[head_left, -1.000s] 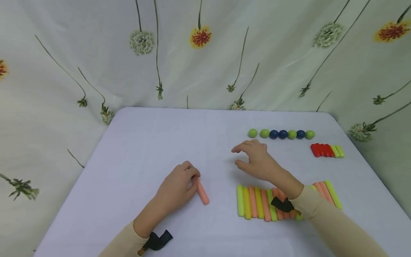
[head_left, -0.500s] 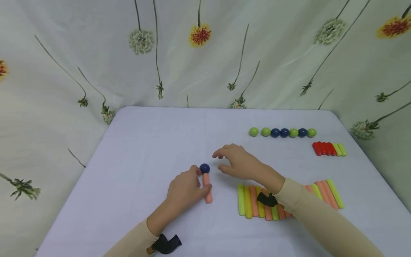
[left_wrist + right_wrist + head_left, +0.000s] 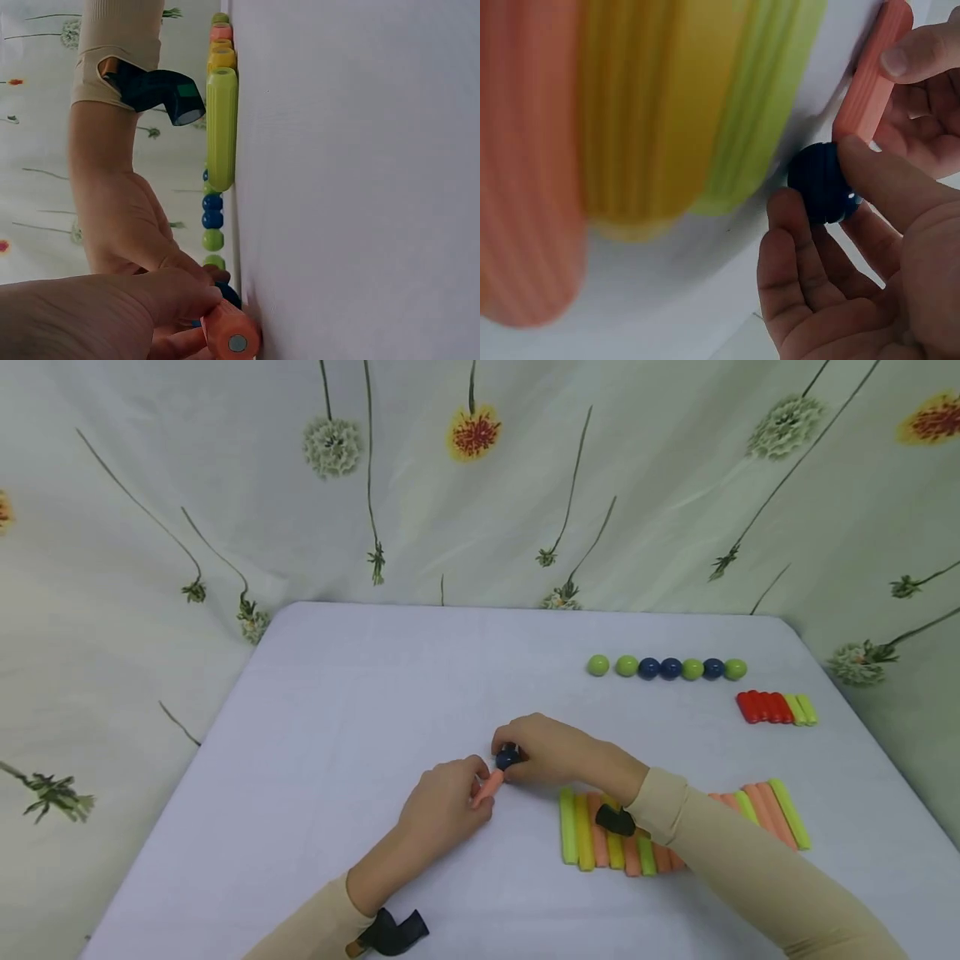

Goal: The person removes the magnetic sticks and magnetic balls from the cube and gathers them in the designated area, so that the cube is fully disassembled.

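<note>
My left hand point(image 3: 447, 800) pinches a salmon-pink magnetic rod point(image 3: 489, 787) between thumb and fingers near the middle of the table. A round silver magnet shows in the rod's near end in the left wrist view. Just to the right, my right hand point(image 3: 546, 750) grips a dark blue ball point(image 3: 507, 757) between thumb and fingertips. In the right wrist view the blue ball point(image 3: 823, 184) sits right at the far end of the pink rod point(image 3: 874, 75), the right thumb lying over where they come together.
A row of magnetic rods in green, yellow and pink point(image 3: 585, 831) lies under my right forearm, partly hidden by it. Several green and blue balls point(image 3: 671, 669) line the back right, beside short red rods point(image 3: 763, 707) and light green ones point(image 3: 800, 710). A flowered cloth point(image 3: 480, 510) hangs behind.
My right hand has come left and down and taken hold of the blue ball. The rod with the ball, first mostly covered by my left hand, has swung to tilt up and right.
</note>
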The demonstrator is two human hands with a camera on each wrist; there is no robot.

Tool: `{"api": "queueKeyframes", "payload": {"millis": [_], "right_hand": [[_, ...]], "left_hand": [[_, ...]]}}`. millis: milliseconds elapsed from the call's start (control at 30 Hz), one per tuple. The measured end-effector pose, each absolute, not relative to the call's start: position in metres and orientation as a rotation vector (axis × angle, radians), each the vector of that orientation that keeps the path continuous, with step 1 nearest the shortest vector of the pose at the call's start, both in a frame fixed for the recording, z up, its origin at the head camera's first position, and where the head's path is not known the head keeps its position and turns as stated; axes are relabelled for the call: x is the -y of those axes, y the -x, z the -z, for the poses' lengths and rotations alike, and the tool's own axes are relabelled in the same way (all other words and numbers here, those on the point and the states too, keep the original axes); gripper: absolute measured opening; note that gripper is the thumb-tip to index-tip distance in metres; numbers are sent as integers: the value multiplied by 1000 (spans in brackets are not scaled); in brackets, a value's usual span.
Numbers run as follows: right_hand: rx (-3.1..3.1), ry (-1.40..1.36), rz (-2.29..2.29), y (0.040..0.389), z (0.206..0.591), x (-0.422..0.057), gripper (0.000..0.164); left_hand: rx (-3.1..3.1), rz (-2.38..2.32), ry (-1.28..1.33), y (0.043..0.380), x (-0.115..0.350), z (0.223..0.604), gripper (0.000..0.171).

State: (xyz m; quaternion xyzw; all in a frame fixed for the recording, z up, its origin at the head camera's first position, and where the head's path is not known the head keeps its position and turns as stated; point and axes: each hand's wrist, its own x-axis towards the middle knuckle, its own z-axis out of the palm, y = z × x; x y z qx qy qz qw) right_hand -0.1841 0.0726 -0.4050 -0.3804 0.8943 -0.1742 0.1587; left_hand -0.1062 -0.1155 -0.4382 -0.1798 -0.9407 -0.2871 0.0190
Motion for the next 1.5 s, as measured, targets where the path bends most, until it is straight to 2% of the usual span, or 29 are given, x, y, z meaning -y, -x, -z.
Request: {"api": "queueKeyframes", "payload": {"millis": [200,367,533,867,1133,1500], "right_hand": [[-2660,1005,482,199,400,-80,24],[-2695,759,746,224,396,-99,27],[-2717,568,939,250,401,-116,35],[-2959,404,793,291,410,-146,37],[-2948,363,571,299,420,-152,38],[-2978,391,528,303,414,-154,38]], "left_hand": [[2962,841,516,106,119,436,21],[2988,841,481,105,123,438,25],[2972,855,457,102,126,441,20],[2958,923,484,100,124,444,15],[2964,941,510,99,122,443,12],[2946,938,522,104,121,438,14]]}}
